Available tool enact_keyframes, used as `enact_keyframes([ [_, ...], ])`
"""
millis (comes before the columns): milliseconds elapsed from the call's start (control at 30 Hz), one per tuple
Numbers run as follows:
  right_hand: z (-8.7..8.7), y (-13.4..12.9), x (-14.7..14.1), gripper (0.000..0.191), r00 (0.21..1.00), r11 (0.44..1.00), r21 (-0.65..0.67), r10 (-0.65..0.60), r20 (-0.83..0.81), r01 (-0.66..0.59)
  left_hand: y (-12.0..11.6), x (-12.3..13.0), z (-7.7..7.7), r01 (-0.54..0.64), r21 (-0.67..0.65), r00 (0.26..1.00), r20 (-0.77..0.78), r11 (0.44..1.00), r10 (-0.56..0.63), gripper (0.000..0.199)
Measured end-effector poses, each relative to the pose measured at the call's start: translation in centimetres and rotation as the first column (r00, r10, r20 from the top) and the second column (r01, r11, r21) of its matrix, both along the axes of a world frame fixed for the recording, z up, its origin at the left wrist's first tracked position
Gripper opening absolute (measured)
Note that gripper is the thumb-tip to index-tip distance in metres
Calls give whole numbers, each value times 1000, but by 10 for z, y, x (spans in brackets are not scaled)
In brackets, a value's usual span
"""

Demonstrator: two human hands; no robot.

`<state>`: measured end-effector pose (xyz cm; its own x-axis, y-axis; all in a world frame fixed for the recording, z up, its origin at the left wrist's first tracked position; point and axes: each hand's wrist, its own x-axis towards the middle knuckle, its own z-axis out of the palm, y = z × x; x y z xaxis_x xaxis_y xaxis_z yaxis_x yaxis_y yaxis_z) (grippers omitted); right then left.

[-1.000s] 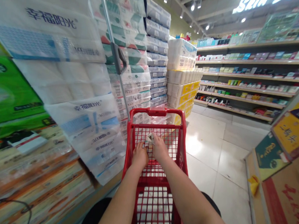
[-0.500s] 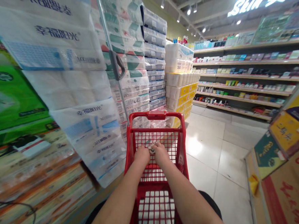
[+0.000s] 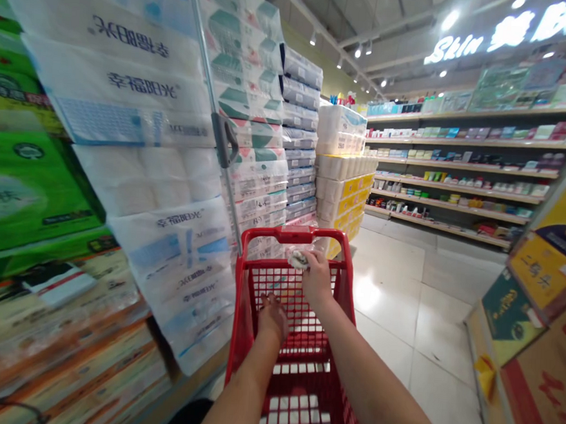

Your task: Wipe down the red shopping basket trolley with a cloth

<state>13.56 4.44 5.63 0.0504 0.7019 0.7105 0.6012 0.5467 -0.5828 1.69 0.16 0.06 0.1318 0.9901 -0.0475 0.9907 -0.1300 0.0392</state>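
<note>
A red shopping cart stands in front of me, its mesh panel below the top bar. My right hand is closed on a small pale crumpled item with dark marks, held up near the top of the mesh. Lower and to the left, my left hand is over the mesh with its fingers apart and nothing in them.
Tall stacks of wrapped paper rolls rise close on the left, beside green packs. A metal pole with a grey handle leans there. Boxes line the right. Tiled floor leads to stocked shelves.
My hands, together at the pale item before, have come apart. The right rose with the item; the left dropped and opened. The view has tilted upward a little.
</note>
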Motion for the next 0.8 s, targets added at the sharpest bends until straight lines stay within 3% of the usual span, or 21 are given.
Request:
enact_keyframes([
  [100,7,20,-5,54,996,996,-77,-33,83,40,4,-8,3,61,-38,989,-133,997,-66,38],
  [200,-7,25,-13,45,965,992,-123,27,262,6,5,-20,5,149,-82,973,-165,985,-161,46],
  [267,-18,25,-14,44,942,997,-75,34,333,-10,7,-28,5,121,-96,986,-104,988,-131,53],
  [367,-25,27,-8,41,941,997,-50,-42,335,63,10,-36,4,19,-71,1000,6,997,-18,59],
  [500,-25,35,0,39,942,984,-77,-131,311,162,14,-37,3,3,-44,999,50,999,-1,59],
  [800,-24,45,4,49,944,990,-132,-13,331,59,21,-31,2,86,-37,996,17,996,-86,39],
])
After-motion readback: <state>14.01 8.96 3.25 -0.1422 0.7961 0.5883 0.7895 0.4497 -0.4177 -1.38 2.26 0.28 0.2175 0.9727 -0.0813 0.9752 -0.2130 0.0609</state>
